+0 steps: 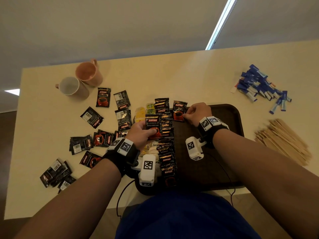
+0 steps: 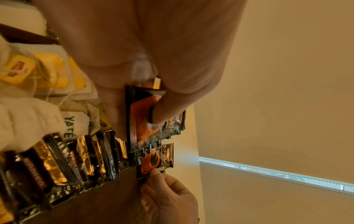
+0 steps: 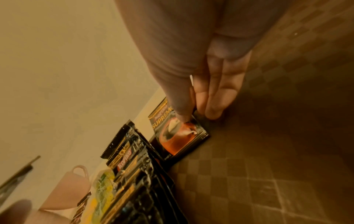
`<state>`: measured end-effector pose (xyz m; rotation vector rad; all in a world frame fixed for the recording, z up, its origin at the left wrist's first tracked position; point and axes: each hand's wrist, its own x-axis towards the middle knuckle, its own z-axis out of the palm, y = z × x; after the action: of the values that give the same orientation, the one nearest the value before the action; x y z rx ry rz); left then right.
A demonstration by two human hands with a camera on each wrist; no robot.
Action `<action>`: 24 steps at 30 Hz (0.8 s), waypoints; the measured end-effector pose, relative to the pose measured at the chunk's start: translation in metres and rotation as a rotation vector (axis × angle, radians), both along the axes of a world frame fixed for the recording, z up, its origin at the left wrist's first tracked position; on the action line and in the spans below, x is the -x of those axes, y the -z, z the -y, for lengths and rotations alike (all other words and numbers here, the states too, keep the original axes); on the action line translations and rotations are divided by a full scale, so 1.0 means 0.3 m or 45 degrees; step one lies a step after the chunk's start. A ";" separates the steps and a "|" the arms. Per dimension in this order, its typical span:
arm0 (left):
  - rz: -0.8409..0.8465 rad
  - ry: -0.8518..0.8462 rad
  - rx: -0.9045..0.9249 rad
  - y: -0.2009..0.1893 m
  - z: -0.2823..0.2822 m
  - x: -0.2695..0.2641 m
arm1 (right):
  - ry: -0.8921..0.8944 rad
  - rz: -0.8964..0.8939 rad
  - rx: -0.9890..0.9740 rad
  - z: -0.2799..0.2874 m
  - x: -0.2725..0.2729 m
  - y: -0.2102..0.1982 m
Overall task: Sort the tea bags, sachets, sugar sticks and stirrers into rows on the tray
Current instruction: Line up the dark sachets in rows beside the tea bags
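**Head view: both hands on coffee sachets at the tray**

The left hand (image 1: 140,133) pinches one Kopiko sachet (image 1: 153,125) upright above the overlapping sachet row (image 1: 166,145). The right hand (image 1: 198,113) pinches the corner of a second sachet (image 1: 179,112) lying at the dark tray (image 1: 224,118)'s far edge. Tea bags (image 1: 140,114) sit left of the row; loose sachets (image 1: 103,125), sugar sticks (image 1: 260,87) and stirrers (image 1: 284,140) lie on the table.

Sachet row (image 1: 166,145) on tray (image 1: 224,118), tea bags (image 1: 140,113) left, stirrers (image 1: 284,140) right.
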<state>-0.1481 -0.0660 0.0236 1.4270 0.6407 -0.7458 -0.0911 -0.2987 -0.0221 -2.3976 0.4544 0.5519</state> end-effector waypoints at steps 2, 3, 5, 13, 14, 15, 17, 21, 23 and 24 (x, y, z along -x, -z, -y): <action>0.010 0.011 0.000 0.002 0.000 0.001 | -0.030 -0.024 0.011 -0.004 0.007 -0.002; 0.014 0.015 -0.003 0.001 0.000 0.002 | -0.026 -0.036 0.016 -0.008 0.007 0.001; 0.023 0.019 -0.006 0.002 -0.002 0.002 | -0.009 -0.066 0.039 -0.018 0.003 0.008; 0.049 -0.021 -0.007 0.017 -0.016 0.017 | 0.044 -0.034 0.037 -0.047 -0.027 0.009; 0.050 -0.023 -0.003 0.019 -0.016 0.016 | 0.038 -0.031 0.049 -0.049 -0.030 0.009; 0.051 -0.023 0.001 0.021 -0.015 0.015 | 0.030 -0.025 0.059 -0.050 -0.033 0.009; 0.056 -0.026 0.011 0.024 -0.014 0.012 | 0.033 -0.006 0.070 -0.056 -0.032 0.011; 0.054 -0.041 0.016 0.033 -0.013 0.008 | 0.046 0.036 0.085 -0.063 -0.027 0.012; 0.058 -0.042 0.023 0.031 -0.013 0.007 | 0.039 0.052 0.080 -0.066 -0.028 0.010; 0.060 -0.039 0.027 0.031 -0.013 0.007 | 0.033 0.060 0.080 -0.067 -0.028 0.010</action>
<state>-0.1501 -0.0620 0.0142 1.4083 0.6155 -0.6912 -0.0825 -0.2786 -0.0251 -2.4551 0.4887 0.4754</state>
